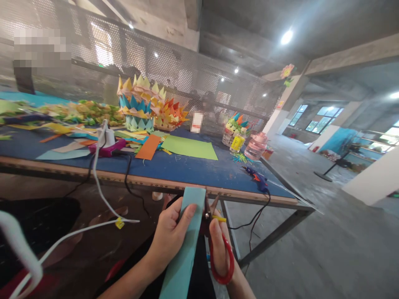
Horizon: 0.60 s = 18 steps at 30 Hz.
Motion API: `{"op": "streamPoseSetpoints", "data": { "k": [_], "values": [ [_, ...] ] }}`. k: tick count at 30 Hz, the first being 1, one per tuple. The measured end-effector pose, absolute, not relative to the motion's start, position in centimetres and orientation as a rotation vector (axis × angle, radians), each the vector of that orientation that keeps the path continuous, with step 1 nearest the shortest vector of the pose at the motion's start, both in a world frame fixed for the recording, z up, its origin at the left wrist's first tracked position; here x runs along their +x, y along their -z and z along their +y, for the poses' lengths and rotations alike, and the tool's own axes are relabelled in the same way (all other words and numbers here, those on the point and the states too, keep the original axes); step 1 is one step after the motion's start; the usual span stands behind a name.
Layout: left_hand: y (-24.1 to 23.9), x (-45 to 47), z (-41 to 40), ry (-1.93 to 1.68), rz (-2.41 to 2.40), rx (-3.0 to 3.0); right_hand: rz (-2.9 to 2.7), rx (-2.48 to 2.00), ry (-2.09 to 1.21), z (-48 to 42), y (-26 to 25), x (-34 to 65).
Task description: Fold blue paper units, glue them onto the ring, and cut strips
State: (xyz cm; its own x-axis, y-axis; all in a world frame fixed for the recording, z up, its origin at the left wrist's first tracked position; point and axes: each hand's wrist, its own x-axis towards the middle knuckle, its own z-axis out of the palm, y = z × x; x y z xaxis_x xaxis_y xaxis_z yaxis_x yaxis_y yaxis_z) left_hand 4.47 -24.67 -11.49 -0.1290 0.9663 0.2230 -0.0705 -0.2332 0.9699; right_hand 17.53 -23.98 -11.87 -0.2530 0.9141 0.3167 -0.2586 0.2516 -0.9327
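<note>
Nearest, the left hand (171, 226) is closed around a folded light-blue paper strip (185, 257) upright above the lap, while the right hand (219, 247) is curled through red-handled scissors (231, 261), blades parted just beside the strip's right edge. Beyond, the blue table (199, 171) carries a glue gun (258, 178), a green sheet (190, 147) and, farther back, tiered paper crowns (140, 108).

left hand (171, 226) clenched, thumb (188, 214) forward | right hand (220, 249) curled | bare forearms (129, 275) converging
</note>
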Motion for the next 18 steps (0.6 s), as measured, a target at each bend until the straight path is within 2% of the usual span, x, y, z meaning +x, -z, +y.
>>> {"op": "streamPoseSetpoints", "data": {
  "k": [5,15,18],
  "values": [
    [11.5,4.2,-24.4,-1.563,1.148,1.176,-1.206,-0.596,-1.399,-23.3,11.4,17.8],
    [9.5,1.5,-21.1,-1.872,1.141,0.865,-1.392,-0.963,-1.181,-24.6,12.2,19.7],
    [8.9,1.2,-20.4,-1.889,1.080,0.772,-1.394,-0.908,-1.301,-25.3,11.6,19.6]
  ]
}}
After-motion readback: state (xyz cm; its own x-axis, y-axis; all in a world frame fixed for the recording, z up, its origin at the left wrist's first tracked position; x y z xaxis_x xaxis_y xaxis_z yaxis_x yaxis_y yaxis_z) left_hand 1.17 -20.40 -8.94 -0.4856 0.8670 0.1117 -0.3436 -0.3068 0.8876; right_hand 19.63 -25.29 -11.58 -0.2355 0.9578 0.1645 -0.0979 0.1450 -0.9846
